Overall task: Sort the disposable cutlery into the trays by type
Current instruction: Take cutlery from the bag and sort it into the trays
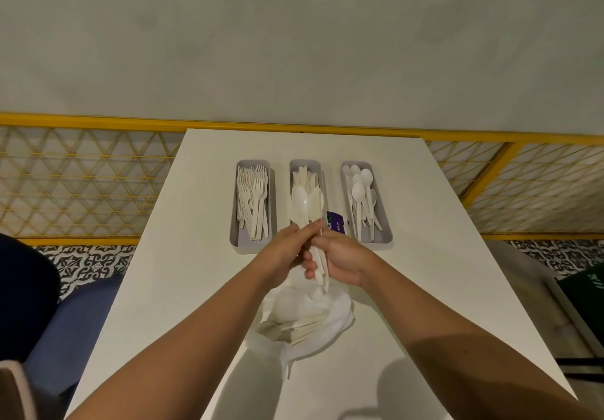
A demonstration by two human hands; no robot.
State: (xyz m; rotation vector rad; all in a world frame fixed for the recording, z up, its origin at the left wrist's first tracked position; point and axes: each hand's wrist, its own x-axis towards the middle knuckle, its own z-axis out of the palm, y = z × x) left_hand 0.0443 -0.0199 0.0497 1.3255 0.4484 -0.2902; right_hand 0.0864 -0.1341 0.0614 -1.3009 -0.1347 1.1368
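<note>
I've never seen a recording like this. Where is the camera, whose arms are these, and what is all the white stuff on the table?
No machine here: a person wears one wide-angle camera on the head, looking down at their own bare arms. The left hand and right hand together grip a bundle of white plastic cutlery, a spoon among it. On the white table stand three grey trays: the left tray holds forks, the middle tray seemingly knives, the right tray spoons. Nearer lies a crumpled white plastic bag with more cutlery, and a small purple packet sits between two trays.
</note>
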